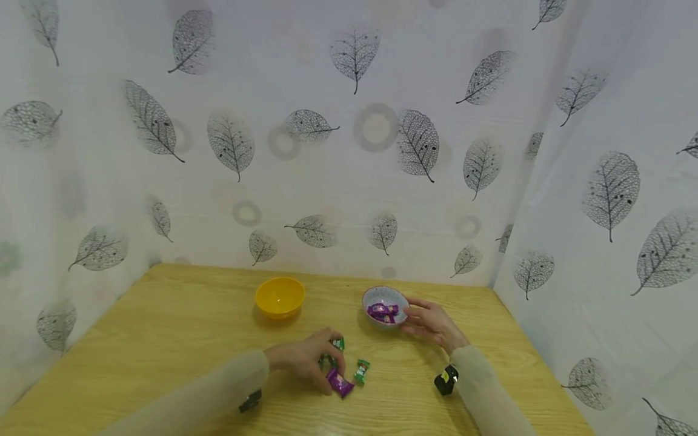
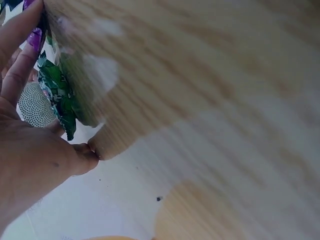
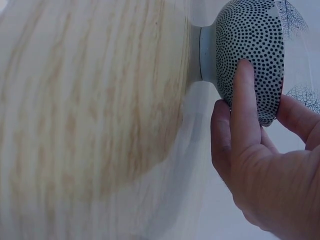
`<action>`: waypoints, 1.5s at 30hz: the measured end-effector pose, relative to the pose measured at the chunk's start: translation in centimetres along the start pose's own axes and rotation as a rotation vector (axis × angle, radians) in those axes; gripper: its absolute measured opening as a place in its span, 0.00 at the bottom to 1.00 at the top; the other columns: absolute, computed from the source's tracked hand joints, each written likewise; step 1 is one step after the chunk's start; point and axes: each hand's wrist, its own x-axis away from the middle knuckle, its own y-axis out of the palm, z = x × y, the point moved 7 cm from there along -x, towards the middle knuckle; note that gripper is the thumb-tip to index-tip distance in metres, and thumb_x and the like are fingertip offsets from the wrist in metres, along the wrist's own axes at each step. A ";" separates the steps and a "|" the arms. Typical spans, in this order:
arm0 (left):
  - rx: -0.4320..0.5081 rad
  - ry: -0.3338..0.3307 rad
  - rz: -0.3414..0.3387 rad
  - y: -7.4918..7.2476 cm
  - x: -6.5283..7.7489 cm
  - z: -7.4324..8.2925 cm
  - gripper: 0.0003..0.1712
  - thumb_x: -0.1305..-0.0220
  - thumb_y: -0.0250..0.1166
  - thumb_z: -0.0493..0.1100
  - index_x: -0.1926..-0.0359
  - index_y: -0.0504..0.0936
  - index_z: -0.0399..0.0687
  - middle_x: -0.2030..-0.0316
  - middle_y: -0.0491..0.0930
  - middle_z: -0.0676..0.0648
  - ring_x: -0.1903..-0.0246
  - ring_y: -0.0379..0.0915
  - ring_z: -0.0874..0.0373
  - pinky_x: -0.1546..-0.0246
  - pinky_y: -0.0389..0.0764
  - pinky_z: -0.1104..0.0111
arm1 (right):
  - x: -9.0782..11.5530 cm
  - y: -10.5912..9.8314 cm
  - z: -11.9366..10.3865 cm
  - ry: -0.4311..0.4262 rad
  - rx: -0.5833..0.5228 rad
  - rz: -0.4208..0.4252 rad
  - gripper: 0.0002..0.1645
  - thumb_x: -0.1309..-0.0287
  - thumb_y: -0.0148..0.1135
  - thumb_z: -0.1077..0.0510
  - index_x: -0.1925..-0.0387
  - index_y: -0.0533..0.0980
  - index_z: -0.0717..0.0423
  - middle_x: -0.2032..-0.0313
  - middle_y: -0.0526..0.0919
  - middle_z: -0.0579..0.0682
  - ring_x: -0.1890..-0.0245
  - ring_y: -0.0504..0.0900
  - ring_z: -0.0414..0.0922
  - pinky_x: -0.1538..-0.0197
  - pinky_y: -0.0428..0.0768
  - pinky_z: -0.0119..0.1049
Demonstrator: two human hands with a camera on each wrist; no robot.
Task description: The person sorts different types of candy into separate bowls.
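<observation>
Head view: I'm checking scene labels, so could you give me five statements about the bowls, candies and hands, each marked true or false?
1. The right hand holds the dotted bowl. True.
2. The candies seen in the dotted bowl are green. False: purple candies show there.
3. The yellow bowl stands to the right of the dotted bowl. False: it stands to the left.
4. A green candy lies to the right of the left hand. True.
5. The left hand's fingers are at the yellow bowl. False: they are at a purple candy outside both bowls.
</observation>
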 end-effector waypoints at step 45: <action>0.298 -0.045 0.227 -3.8 -1.9 -2.4 0.13 0.45 0.73 0.51 0.57 0.84 0.61 0.55 0.83 0.57 0.48 0.73 0.53 0.40 0.71 0.46 | 0.2 0.0 0.0 -0.009 0.026 0.012 0.34 0.32 0.55 0.64 0.29 0.58 0.66 0.42 0.75 0.68 0.51 0.83 0.53 0.52 0.85 0.42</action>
